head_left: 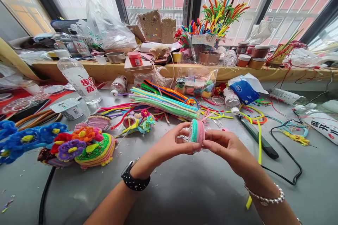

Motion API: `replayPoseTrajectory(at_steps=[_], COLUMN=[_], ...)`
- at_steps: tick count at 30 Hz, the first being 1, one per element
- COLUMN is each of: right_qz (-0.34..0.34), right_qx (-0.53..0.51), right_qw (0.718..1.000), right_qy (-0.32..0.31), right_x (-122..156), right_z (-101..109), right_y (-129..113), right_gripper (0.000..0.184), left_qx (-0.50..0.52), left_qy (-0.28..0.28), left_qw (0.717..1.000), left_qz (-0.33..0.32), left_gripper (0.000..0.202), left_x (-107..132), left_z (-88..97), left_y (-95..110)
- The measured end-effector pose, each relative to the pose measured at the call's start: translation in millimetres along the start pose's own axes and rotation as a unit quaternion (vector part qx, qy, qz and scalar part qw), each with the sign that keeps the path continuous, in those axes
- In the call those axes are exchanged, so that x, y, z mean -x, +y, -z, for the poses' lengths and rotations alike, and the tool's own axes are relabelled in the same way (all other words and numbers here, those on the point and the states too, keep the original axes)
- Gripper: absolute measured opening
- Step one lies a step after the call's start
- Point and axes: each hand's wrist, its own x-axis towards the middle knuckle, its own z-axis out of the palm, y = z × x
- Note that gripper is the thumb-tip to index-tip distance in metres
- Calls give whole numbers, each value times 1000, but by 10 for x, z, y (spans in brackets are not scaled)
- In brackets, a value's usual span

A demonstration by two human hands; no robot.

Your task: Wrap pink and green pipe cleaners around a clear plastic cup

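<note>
Between both hands, raised over the grey table, is a small clear plastic piece wrapped with pipe cleaner (197,135), a mint green band beside a pink one. My left hand (175,140) grips its left side, thumb along the lower edge. On the other side, my right hand (224,147) pinches it by the pink band, thumb and fingers closed. Just beyond lies a thick bundle of pastel pipe cleaners (163,102). Left of my hands rests a green and yellow coiled piece with fuzzy flowers (93,149), near a smaller flowered piece (139,121).
A green cutter (257,137) and a black cable (297,163) lie to the right, with a yellow pipe cleaner (260,147). A water bottle (79,77) stands at left. Jars (260,52) and a pot of fuzzy stems (211,28) line the wooden ledge (105,72).
</note>
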Motion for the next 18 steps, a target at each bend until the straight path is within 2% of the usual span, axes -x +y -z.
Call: replayPoseTrajectory(at_steps=[18], right_qz=[8], right_qx=[42], right_qw=[999], right_qy=[-7], right_x=[-24], right_z=[-35], right_y=[15], right_gripper=[26], left_qx=[-65], left_qy=[-17], left_qw=[997], left_qz=[-31], left_gripper=[73], left_x=[-37], left_z=[2], left_y=[-101])
